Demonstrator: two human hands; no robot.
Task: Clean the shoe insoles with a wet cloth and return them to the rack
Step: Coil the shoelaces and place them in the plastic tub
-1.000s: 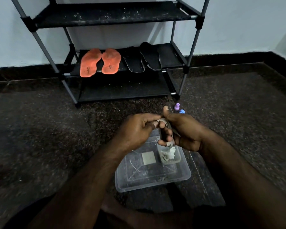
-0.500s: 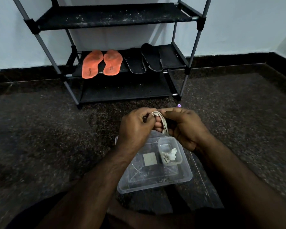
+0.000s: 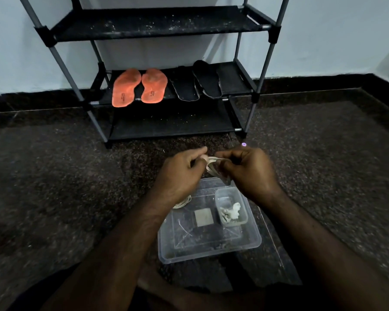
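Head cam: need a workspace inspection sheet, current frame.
Surface: dark speckled floor.
Job's things: orange insoles and black insoles lie on the rack middle shelf; pale cloth held above the clear tray.
Clutter: small tub with white scraps and a grey square in the tray.
Hands: left hand and right hand both pinch the cloth.
Cables: nothing seen.
Surroundings: pale wall, dark skirting.

Clear plastic tray (image 3: 254,240) on dark speckled floor (image 3: 54,187) (small tub (image 3: 220,196) inside, holding whitish scraps); pale wall (image 3: 335,37) behind.
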